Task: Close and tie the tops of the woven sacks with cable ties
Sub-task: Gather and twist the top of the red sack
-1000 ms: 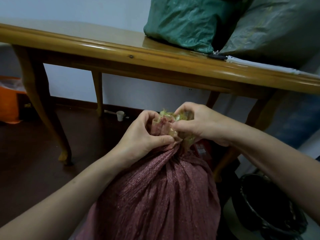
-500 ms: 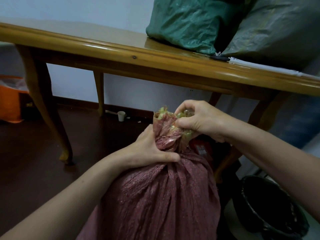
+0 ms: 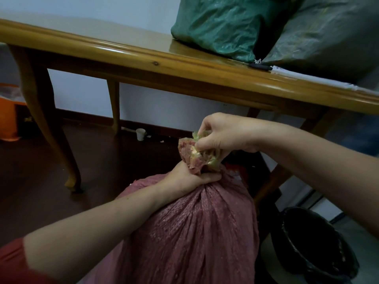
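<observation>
Left hand (image 3: 190, 177) has dropped off the crumpled top and now wraps round the neck of the dusty-pink woven plastic sack (image 3: 194, 232), fingers and thumb curled tight just under the bunch. The right hand (image 3: 221, 134) has lifted and pinches the gathered mouth (image 3: 189, 155) from above, with yellowish inner liner (image 3: 208, 159) poking out below its fingers. On the head view, that sack stands on the dark floor (image 3: 41, 181) just in front of the glossy wooden tabletop (image 3: 123, 52), full and pleated up to the neck. So the gathering looks done, but the mouth is closed by grip alone, with no cable tie round it yet. Thin white strips (image 3: 307, 77) lie at the tabletop's near edge, near the dark green woven sack (image 3: 221, 23). They may be ties, I can't tell. Fetching one, looping it and cinching remain.
</observation>
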